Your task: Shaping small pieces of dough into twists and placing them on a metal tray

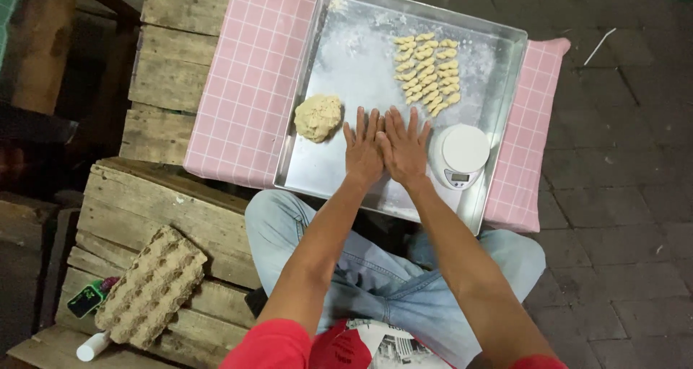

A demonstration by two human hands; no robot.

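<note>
Tray [339, 59] holds dough ball [318, 117], twisted pieces [429, 69], scale [462, 155]; left hand [364, 151], right hand [405, 149] flat, fingers spread.

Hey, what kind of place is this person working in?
Probably a makeshift outdoor spot for preparing dough snacks, not a proper kitchen: paved brick ground, rough wooden pallets under a pink checked cloth, and a floured metal tray holding dough pieces.

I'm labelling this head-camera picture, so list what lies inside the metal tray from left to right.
Lump of dough → left hand → right hand → kitchen scale. The hands lie flat, side by side, on the tray. The rows of small dough pieces sit farther back, above the right hand and scale, so I leave them out.
</note>
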